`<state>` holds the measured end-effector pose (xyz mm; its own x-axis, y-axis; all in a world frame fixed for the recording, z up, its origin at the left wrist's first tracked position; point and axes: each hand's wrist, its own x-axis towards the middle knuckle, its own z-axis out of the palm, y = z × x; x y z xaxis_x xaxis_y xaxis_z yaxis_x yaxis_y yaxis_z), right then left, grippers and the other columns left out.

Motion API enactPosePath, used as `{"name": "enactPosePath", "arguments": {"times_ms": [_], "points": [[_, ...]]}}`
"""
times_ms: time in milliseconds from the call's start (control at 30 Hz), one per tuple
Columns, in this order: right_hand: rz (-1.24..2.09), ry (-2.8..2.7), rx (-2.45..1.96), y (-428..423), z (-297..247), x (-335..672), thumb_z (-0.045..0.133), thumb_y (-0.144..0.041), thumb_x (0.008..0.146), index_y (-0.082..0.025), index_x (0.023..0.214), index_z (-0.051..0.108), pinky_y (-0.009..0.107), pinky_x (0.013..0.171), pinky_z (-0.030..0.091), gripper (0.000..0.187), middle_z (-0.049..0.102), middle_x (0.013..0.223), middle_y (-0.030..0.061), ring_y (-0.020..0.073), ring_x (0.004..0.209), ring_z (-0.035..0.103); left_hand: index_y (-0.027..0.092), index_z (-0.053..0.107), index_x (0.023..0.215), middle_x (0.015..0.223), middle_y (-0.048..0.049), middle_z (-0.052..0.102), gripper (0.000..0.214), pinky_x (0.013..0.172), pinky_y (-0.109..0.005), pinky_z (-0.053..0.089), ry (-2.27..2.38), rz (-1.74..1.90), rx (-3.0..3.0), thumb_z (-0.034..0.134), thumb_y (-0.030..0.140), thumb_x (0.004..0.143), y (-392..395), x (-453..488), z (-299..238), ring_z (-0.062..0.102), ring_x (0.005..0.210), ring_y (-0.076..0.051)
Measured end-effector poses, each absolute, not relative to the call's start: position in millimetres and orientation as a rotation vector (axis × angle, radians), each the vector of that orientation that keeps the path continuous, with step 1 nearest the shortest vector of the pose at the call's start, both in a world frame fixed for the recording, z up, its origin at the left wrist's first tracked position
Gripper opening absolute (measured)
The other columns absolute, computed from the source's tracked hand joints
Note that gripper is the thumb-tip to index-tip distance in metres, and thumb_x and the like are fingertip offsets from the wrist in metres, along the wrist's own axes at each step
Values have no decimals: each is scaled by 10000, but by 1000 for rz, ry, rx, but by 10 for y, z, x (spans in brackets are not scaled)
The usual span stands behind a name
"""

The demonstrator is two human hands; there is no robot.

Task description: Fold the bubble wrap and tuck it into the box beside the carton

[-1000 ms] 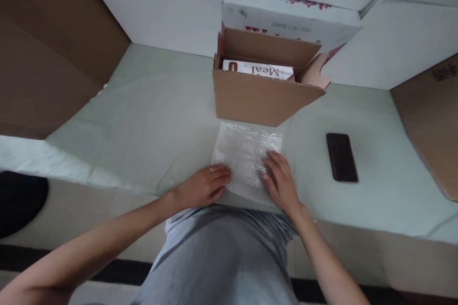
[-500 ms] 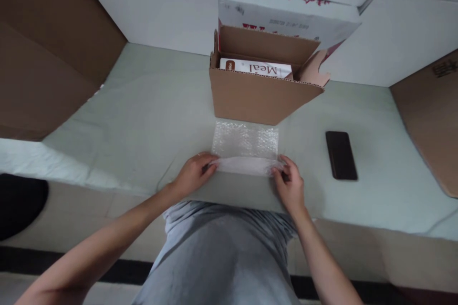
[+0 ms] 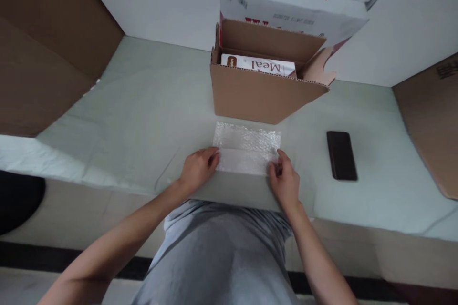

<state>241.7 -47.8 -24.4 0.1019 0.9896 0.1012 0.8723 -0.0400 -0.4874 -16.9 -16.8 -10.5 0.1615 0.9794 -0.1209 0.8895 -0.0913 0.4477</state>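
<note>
A sheet of clear bubble wrap [image 3: 246,145] lies on the pale green table cover [image 3: 143,114], its near part folded over onto the far part. My left hand [image 3: 198,167] pinches the fold's left end. My right hand [image 3: 284,179] pinches the right end. Just beyond the wrap stands an open brown cardboard box [image 3: 263,90] holding a white packet printed "Meal" [image 3: 258,64].
A black phone [image 3: 341,155] lies flat to the right of the wrap. Large brown cartons [image 3: 46,38] flank the table at left and at right [image 3: 434,119]. White boxes [image 3: 293,7] are stacked along the back. The table edge runs under my forearms.
The hands went from pressing the flat sheet to lifting its near edge and folding it away from me over the far half; the fold has advanced toward the box.
</note>
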Motion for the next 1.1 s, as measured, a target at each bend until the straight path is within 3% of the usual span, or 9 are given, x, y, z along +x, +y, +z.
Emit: {"name": "enactPosePath", "arguments": {"times_ms": [100,233,367,500,600,667,833,967,1100], "points": [[344,-1853,-1962,-451,-246,2417,440,-315,873,-151,1274,488,331,654,518,436,687,936,115,198,725,652,159,550,1205,811,-63,683,354,719,-306,500,1829,367,2086,485,303,888,-177,-172,-75,644,767,-201],[371,-1876,-1918,-420,-255,2432,439,-316,869,-155,1267,496,344,663,517,433,684,941,120,204,732,648,163,531,1211,1160,-127,614,368,975,-426,431,1443,664,2507,533,306,872,-282,-210,-56,534,1130,-268],[410,-1850,-1912,-414,-225,2446,450,-316,868,-167,1308,456,352,656,520,464,674,920,106,193,696,630,152,522,1225,1281,-131,555,341,1057,-455,375,1067,508,2642,476,248,900,-334,-208,-162,455,1252,-262],[316,-1857,-1785,-470,-141,2467,490,-309,868,-176,1297,460,409,791,517,450,609,1056,145,233,929,609,114,509,1238,1260,-157,567,356,1030,-458,412,1118,504,2565,439,206,902,-258,-212,-273,488,1218,-262],[250,-2043,-1555,-528,-114,2497,597,-327,814,-195,1289,461,495,970,429,511,493,1273,175,291,1208,467,134,545,1189,1203,-132,610,313,1005,-441,441,1104,558,2528,423,195,907,-180,-224,-236,533,1162,-240],[271,-2179,-1453,-541,-142,2526,625,-309,792,-198,1277,467,542,1020,371,522,474,1324,164,308,1268,410,134,571,1138,1134,-120,644,283,977,-414,465,1096,589,2503,410,192,914,-136,-235,-173,571,1099,-221],[355,-2106,-1395,-483,-239,2615,485,-114,812,-221,1137,569,502,949,439,353,623,1130,93,238,1107,541,137,559,1157,1152,-131,625,333,981,-428,455,1085,549,2453,517,304,872,-93,-308,-91,540,1132,-247],[544,-2002,-1381,-437,-201,2642,496,-150,830,-226,1079,607,463,925,454,284,654,1059,81,222,1052,570,145,586,1099,1118,-114,643,263,968,-412,453,1116,576,2366,488,215,866,-101,-385,-107,551,1101,-236],[644,-1802,-1557,-397,-182,2610,498,-267,875,-205,1033,609,384,839,485,203,657,978,78,198,933,601,165,620,990,913,-72,674,214,787,-325,511,1269,657,2106,457,261,892,-67,-366,-99,618,848,-182]]}}
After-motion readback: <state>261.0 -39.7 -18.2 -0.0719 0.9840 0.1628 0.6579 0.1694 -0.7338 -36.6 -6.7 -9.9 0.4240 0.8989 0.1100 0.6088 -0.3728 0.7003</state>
